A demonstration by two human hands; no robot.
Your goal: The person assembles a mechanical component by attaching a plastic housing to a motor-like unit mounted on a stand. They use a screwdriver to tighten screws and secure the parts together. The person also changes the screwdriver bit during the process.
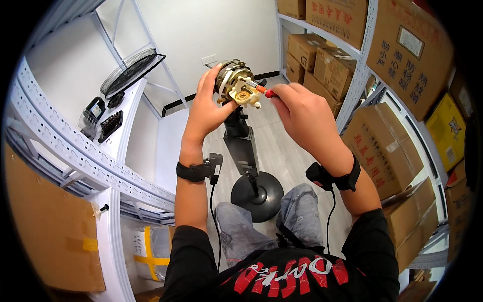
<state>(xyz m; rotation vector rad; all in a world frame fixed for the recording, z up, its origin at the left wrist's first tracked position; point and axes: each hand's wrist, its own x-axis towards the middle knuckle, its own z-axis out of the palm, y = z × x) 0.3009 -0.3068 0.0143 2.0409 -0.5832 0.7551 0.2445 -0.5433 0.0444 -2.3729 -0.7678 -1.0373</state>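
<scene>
My left hand is wrapped around the side of an exposed fan motor, thumb toward me and fingers on its far left. A cream plastic gear housing faces me on the motor. In my right hand is a screwdriver with a red and orange handle, pinched near its end. Its metal shaft points left and reaches the housing; the exact spot its tip touches is too small to tell. The motor sits atop a black fan stand, whose round base rests on the floor between my legs.
On the left white shelf lie a black fan grille, a dark case of small bits and a clear plastic container. Cardboard boxes fill the right rack. Black cables hang from both wrist bands.
</scene>
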